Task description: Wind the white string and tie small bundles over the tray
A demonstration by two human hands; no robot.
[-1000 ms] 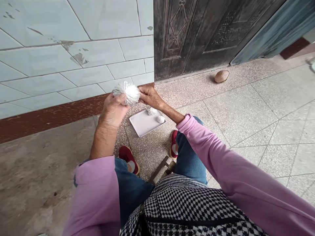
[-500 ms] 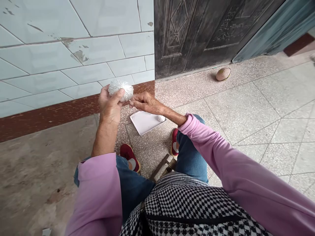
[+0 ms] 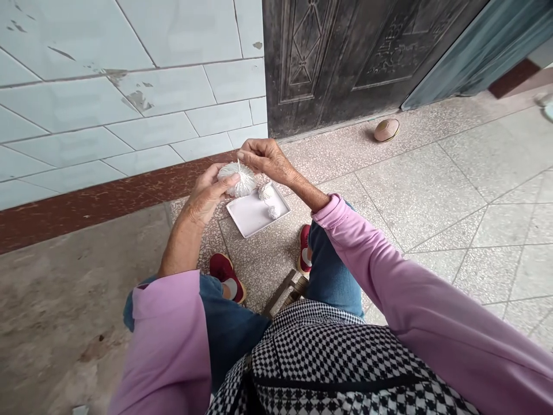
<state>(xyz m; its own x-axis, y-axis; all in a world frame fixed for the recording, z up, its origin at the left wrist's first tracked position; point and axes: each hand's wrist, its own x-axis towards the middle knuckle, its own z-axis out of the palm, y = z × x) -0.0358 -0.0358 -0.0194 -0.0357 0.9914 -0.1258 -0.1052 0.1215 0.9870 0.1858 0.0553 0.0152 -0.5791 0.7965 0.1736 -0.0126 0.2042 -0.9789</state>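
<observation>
The left hand (image 3: 206,195) has lowered the white pompom (image 3: 237,180) toward the tray (image 3: 250,218); the right hand (image 3: 268,161) has risen above it, fingers (image 3: 245,156) pinching a strand (image 3: 239,166).

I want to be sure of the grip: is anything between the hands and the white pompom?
Nothing visible is. The left hand cups the pompom directly from its left side, and the right hand pinches a thin thread standing up from its top. The white tray lies on the floor beneath, apart.
</observation>
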